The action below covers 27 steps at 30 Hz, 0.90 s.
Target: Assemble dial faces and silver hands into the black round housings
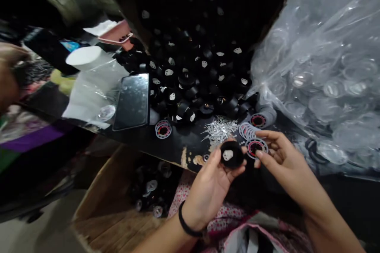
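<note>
My left hand [213,178] is wrapped round a small black round housing [232,155], its open side up with a white piece inside. Between the thumb and fingers of my right hand [276,156] is a flat printed dial ring [255,148], grey with red and black. The ring is held just right of the housing, apart from it. Beside my right hand lies a fanned row of similar rings [246,129]. A heap of thin silver needle-like pieces [220,128] lies just beyond my left hand.
Many black housings [190,83] are piled at the back. A clear bag of transparent covers [326,87] bulges at right. A phone [132,102] and more rings [163,129] lie left. Below the table edge stands a cardboard box [101,201]. Another person's hand [8,71] shows far left.
</note>
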Motion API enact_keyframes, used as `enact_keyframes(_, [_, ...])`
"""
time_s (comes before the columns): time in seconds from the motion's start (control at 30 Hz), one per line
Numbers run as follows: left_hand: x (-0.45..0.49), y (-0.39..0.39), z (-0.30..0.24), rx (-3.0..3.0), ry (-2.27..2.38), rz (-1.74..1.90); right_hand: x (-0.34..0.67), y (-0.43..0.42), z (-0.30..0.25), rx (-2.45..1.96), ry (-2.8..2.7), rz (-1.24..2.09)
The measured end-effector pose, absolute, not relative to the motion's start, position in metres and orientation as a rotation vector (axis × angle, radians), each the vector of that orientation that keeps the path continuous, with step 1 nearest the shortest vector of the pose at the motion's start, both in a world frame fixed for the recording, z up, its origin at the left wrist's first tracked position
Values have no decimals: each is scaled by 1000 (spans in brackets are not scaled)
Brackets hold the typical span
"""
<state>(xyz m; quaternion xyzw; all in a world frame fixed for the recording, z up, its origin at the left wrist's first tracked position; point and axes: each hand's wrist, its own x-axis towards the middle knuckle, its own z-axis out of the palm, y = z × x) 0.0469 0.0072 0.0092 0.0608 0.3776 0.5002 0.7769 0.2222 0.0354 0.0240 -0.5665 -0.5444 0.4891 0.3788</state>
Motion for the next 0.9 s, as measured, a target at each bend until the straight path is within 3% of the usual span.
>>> enact_keyframes(0.37, [53, 1, 3, 233, 943, 1057, 218, 28, 33, -1497, -1276, 1189])
enact_keyframes(0.9, [55, -13, -16, 648, 1042, 1005, 214, 19, 33, -1672, -1566, 1125])
